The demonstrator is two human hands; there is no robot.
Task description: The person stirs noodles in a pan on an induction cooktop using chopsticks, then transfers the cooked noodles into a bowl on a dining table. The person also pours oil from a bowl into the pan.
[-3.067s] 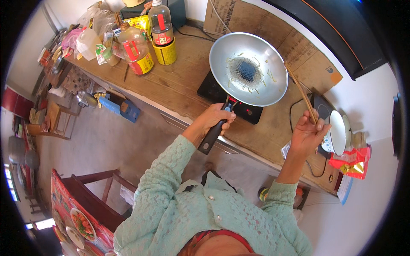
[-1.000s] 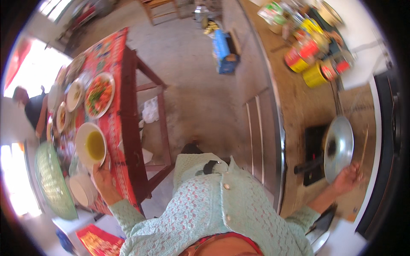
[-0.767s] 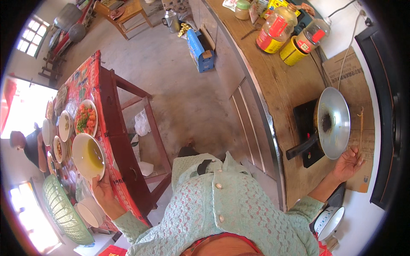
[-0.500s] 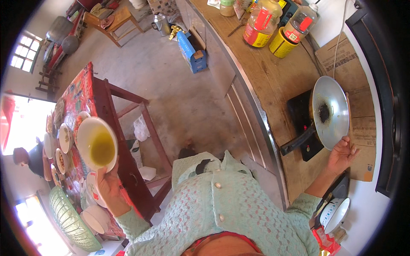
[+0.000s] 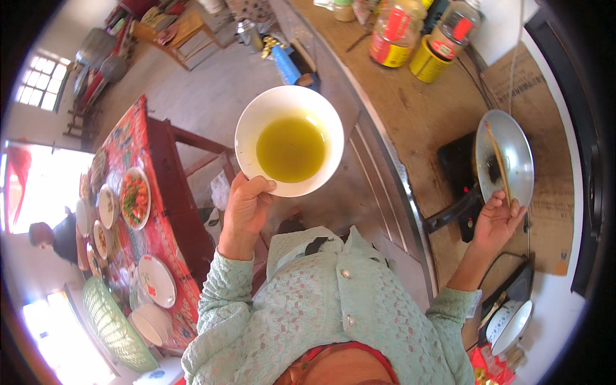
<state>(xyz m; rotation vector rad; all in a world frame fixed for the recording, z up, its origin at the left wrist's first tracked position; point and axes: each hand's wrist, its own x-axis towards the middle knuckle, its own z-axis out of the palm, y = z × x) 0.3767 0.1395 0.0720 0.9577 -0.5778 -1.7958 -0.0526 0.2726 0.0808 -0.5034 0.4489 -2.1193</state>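
Note:
My left hand (image 5: 247,208) grips the rim of a white bowl (image 5: 246,138), thumb over the edge. A pool of yellow-green liquid (image 5: 290,149), like oil, lies in the bowl, which is held over the gap between table and counter. On the right, my right hand (image 5: 497,223) is closed round wooden chopsticks (image 5: 498,157); their far ends reach over a metal wok (image 5: 521,144). A dark patch marks the wok's inside. It sits on a black cooktop (image 5: 454,160) with a red light, and its black handle (image 5: 452,213) points toward the counter's front edge.
Left stands a table with a red patterned cloth (image 5: 173,263), bearing a plate of chopped red and green food (image 5: 135,199) and several dishes. A green basket (image 5: 109,327) leans nearby. Bottles (image 5: 393,35) stand far along the wooden counter (image 5: 385,96). Another person (image 5: 61,237) is at far left.
My left hand has carried the bowl rightward, from beside the table to the middle. The chopsticks have swung from the wok's right rim to across its inside.

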